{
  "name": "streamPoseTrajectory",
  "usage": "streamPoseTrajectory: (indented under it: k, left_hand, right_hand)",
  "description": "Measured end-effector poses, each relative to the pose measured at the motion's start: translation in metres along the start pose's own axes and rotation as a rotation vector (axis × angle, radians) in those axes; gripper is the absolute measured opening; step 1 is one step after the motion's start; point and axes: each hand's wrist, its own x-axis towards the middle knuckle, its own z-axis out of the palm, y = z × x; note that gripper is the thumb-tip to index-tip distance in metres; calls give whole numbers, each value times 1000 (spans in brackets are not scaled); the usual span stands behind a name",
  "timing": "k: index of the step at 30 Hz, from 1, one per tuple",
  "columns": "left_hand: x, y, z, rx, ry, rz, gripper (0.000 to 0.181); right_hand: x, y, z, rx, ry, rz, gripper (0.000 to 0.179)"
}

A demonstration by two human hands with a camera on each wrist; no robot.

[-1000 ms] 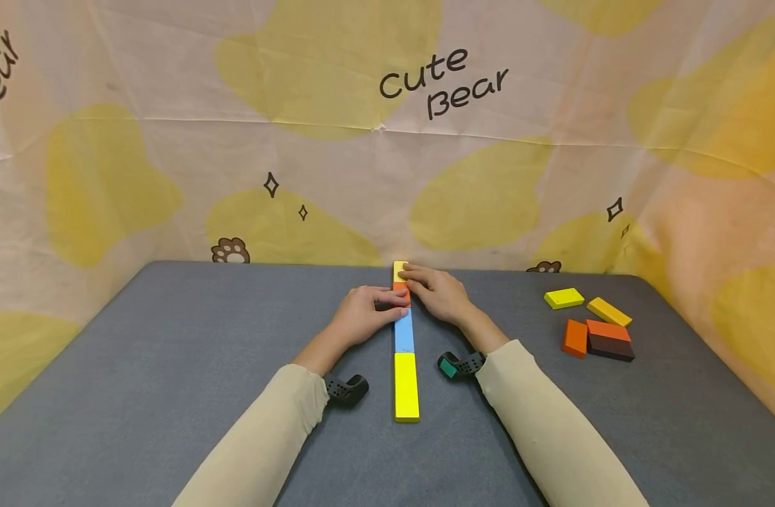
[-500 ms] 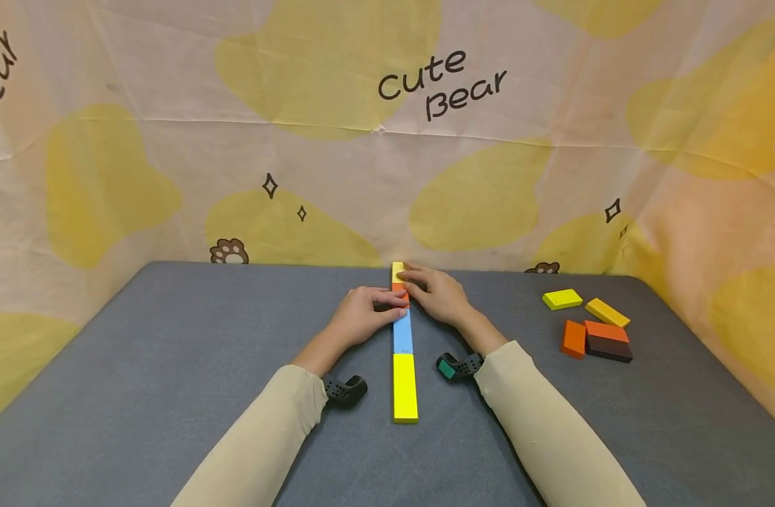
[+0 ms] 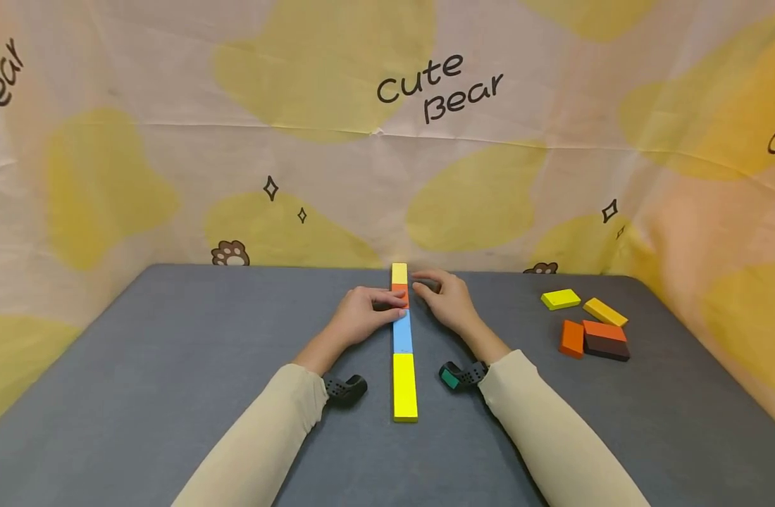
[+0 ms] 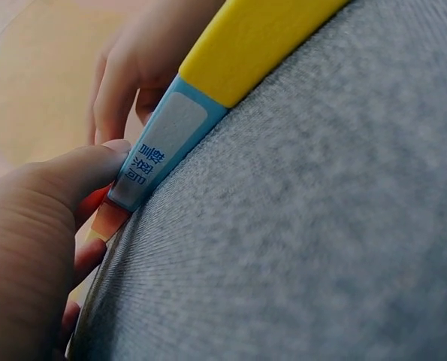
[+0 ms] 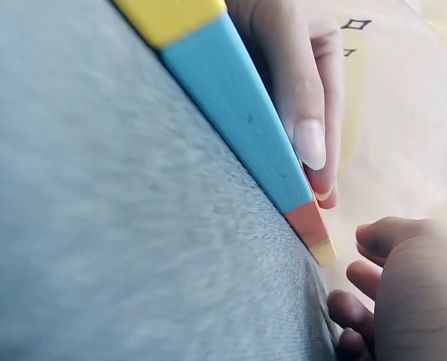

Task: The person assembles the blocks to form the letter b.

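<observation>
A straight row of blocks lies end to end down the middle of the cloth: a bright yellow block [image 3: 405, 387], a blue block [image 3: 403, 332], an orange block [image 3: 399, 288] and a pale yellow block [image 3: 399, 273] at the far end. My left hand [image 3: 360, 314] rests its thumb and fingertips at the joint of the blue and orange blocks, fingers fairly straight. Chinese characters show on the blue block's side [image 4: 154, 150] in the left wrist view. To the right of the far end, my right hand [image 3: 449, 301] holds nothing, its fingers loosely bent and apart from the row.
At the right of the grey cloth [image 3: 172, 380] lie a lime yellow block [image 3: 561, 300], a golden yellow block [image 3: 606, 312], two orange blocks [image 3: 571, 339] and a dark brown block [image 3: 606, 347]. A patterned curtain [image 3: 337, 77] rises behind the far edge.
My right hand has let go of the pale yellow block and drawn back slightly to the right. My left hand and the row have stayed in place.
</observation>
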Motion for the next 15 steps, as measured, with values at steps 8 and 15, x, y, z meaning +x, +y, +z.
streamPoseTrajectory:
  k: [8,15]
  left_hand:
    - [1,-1,4,-10,-2,25,21]
    - [1,-2,3,-29,2,37,22]
  right_hand:
    - [-34,-3,-11,16,-74,-11,28]
    - [-69,-12,-20,2,-205,-80,45]
